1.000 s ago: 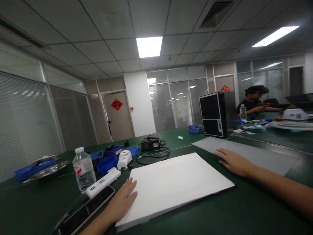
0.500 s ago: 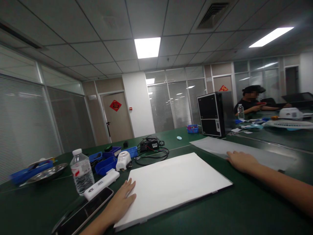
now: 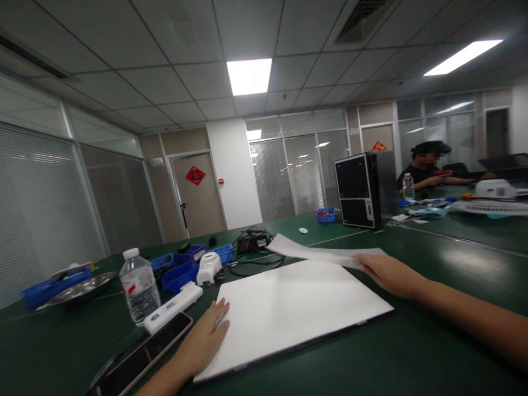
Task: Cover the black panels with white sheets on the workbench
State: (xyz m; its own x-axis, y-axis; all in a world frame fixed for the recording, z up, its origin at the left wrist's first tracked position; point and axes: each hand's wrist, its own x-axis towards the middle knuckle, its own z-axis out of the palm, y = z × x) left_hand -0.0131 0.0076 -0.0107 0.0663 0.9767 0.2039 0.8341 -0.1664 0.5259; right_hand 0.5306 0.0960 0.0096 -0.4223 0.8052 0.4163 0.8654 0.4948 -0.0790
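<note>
A flat white rectangular panel (image 3: 292,313) with a dark lower edge lies on the green table before me. My left hand (image 3: 206,335) rests on its left edge, fingers stretched out and spread. Between thumb and fingers, my right hand (image 3: 388,273) pinches a thin whitish sheet (image 3: 305,251). The sheet is curved and slants over the panel's far edge; whether it touches the panel I cannot tell.
Left of the panel are a phone (image 3: 144,352), a white bar-shaped device (image 3: 173,308), a water bottle (image 3: 139,286), blue bins (image 3: 180,276) and black cables (image 3: 251,268). A computer tower (image 3: 358,190) stands behind. A person (image 3: 423,170) sits at the far right.
My right hand has moved left with the sheet, which lay flat right of the panel and now hangs lifted and curved across its far edge. My left hand stays on the panel.
</note>
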